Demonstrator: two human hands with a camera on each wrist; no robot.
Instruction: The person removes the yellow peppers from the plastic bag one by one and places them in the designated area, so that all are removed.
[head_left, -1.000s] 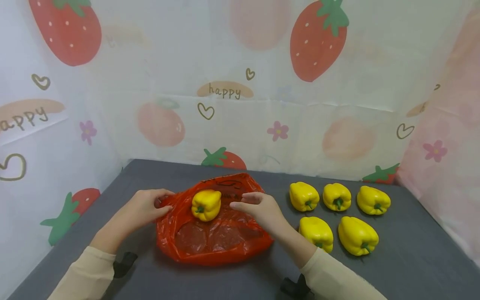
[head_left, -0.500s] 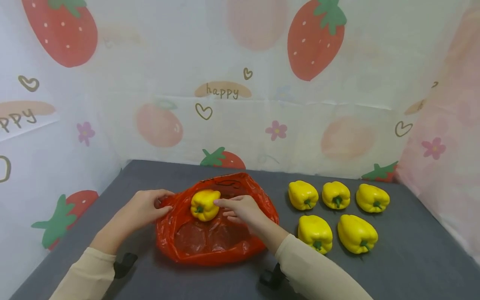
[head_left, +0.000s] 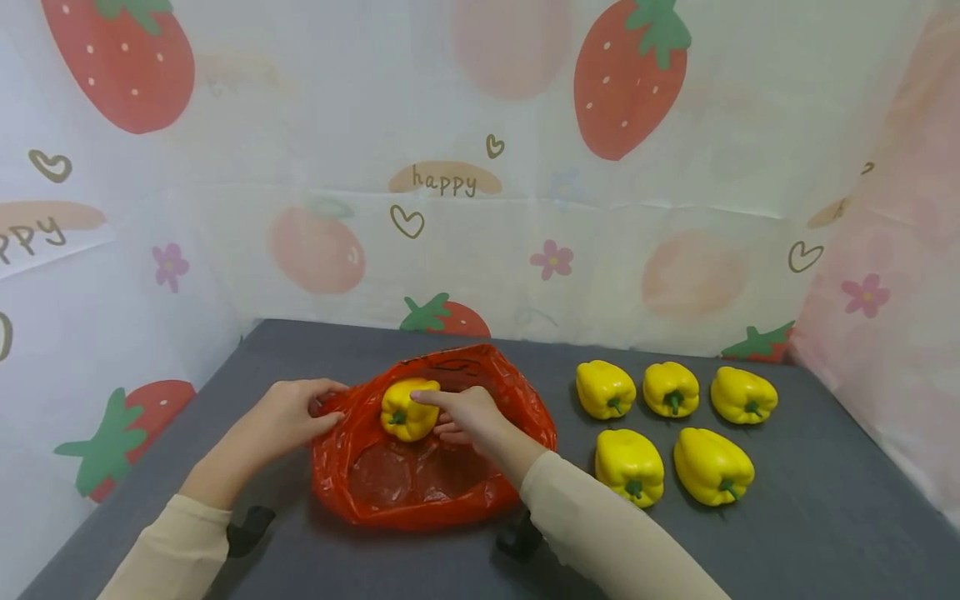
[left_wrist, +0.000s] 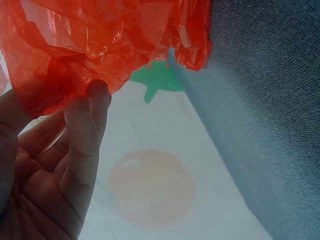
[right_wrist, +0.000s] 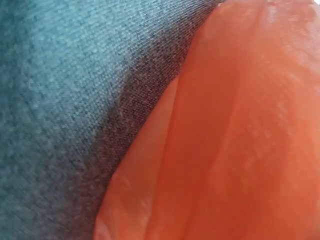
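Observation:
A red plastic bag [head_left: 427, 510] lies with its mouth open on the grey cloth, a yellow bell pepper [head_left: 399, 408] at its back left inside. My left hand [head_left: 281, 421] pinches the bag's left rim; in the left wrist view, thumb and fingers of the left hand [left_wrist: 55, 165] hold the thin red bag [left_wrist: 125, 35]. Inside the bag's mouth, my right hand [head_left: 474, 423] grips the pepper from its right side, thumb on top and other fingers lower, partly hidden. The right wrist view is filled by the red bag [right_wrist: 235, 140] and cloth, without the hand.
To the right of the bag, several more yellow bell peppers [head_left: 628, 467] lie in two rows on the grey cloth [head_left: 810, 500]. Behind stands a white backdrop [head_left: 600, 217] printed with strawberries; side walls of similar print rise left and right.
My right hand has moved left, from the bag's right side onto the pepper inside, and its fingers now hold it. The left hand keeps the rim in place.

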